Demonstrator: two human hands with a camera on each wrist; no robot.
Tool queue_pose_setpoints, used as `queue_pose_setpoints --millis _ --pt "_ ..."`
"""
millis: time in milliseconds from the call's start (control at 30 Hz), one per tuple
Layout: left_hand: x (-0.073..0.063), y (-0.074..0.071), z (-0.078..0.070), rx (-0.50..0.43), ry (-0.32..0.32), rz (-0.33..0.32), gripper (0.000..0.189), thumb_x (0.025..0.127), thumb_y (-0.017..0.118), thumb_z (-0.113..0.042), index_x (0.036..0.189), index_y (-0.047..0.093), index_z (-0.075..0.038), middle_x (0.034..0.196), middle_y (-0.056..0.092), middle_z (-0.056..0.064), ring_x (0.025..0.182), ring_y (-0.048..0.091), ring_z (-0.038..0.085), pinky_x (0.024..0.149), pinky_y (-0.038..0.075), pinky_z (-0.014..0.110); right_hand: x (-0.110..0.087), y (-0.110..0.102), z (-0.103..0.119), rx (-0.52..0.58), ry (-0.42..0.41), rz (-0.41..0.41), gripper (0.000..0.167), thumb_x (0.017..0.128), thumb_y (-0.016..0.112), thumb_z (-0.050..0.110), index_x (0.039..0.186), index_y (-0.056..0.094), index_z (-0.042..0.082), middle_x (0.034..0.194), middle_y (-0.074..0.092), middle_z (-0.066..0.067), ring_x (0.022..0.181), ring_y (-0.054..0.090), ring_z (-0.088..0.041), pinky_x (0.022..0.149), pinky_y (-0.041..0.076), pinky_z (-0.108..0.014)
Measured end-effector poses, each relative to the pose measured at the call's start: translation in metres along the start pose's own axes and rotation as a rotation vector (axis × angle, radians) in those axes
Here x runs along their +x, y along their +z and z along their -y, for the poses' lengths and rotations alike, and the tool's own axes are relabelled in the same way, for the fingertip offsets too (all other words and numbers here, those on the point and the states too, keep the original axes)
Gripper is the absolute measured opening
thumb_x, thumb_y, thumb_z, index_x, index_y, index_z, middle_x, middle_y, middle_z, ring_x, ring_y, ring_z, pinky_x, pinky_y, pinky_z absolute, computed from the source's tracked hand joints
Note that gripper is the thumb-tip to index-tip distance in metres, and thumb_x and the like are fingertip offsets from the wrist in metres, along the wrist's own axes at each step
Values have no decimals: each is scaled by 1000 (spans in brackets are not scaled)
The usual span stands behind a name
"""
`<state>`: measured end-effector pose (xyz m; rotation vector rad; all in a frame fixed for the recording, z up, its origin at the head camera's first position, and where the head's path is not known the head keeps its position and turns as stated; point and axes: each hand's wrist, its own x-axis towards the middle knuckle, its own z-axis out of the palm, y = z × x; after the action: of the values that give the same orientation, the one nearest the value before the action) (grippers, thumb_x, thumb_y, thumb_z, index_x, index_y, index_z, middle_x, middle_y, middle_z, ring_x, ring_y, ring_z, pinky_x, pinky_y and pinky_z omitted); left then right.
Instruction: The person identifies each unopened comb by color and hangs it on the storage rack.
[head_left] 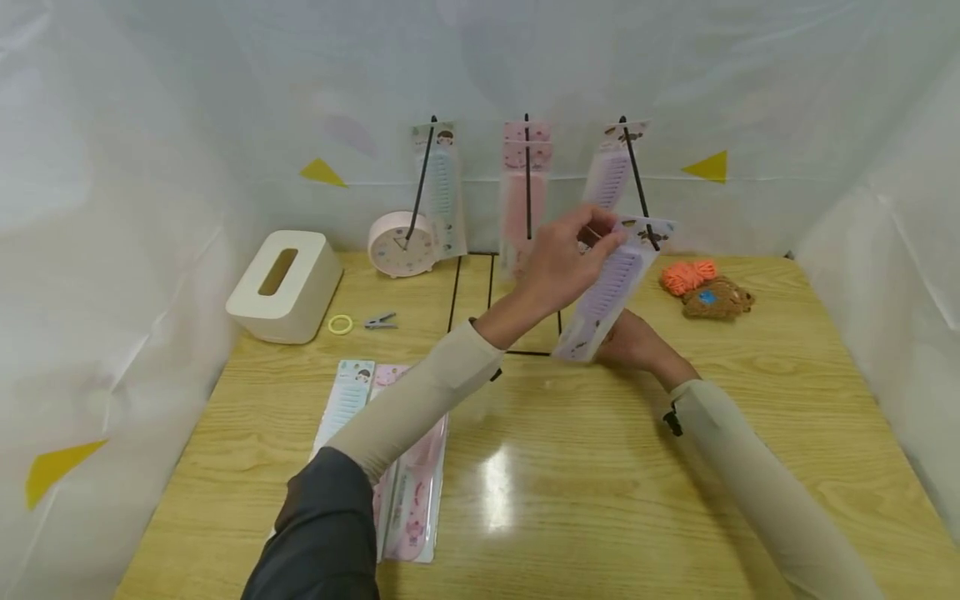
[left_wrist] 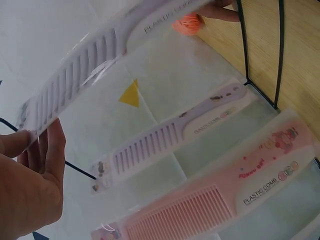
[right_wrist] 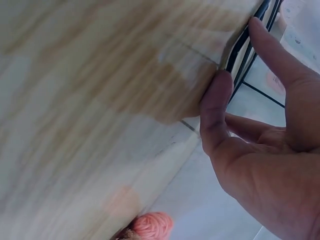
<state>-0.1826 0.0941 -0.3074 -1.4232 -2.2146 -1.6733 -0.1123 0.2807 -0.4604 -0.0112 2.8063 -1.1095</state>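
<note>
Left hand pinching purple comb pack at hook, right hand gripping black rack

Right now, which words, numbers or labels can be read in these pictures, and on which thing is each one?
"PLASTIC COMB", last letters blurred: held purple comb pack.
"PLASTIC COMB": hanging purple comb pack.
"PLASTIC COMB": hanging pink comb pack.
Too blurred: its red lettering; all finer print.
Too small: numbers on the clock, print on the lying packs.

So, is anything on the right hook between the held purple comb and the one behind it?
Nothing visible: between the held comb in the left hand and the rear comb, the right hook looks bare.
</note>
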Motion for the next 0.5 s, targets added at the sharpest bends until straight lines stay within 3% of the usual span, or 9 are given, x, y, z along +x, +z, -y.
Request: queue_pose_setpoints --millis 133,333,500 --pt "12 3 12 36 7 -45 12 99 63 -14 108 63 -6 99 68 3 85 64 8 73 49 15 3 1 1 -16 103 57 42 83 83 25 89 52 -3 65 43 -5 60 34 -18 60 31 -34" --pt "31 8 23 49 -37 -79 13 101 61 -19 108 62 -8 99 67 2 89 63 9 76 49 14 4 1 -2 -12 99 59 61 85 82 25 122 47 -9 69 45 -4 63 37 -17 65 33 -35" --pt "46 9 30 36 -86 -98 15 102 59 -20 110 60 -7 102 66 2 92 62 11 80 48 13 3 2 -3 -20 125 50 78 85 82 26 138 42 -14 83 54 -8 74 46 -21 70 38 -38"
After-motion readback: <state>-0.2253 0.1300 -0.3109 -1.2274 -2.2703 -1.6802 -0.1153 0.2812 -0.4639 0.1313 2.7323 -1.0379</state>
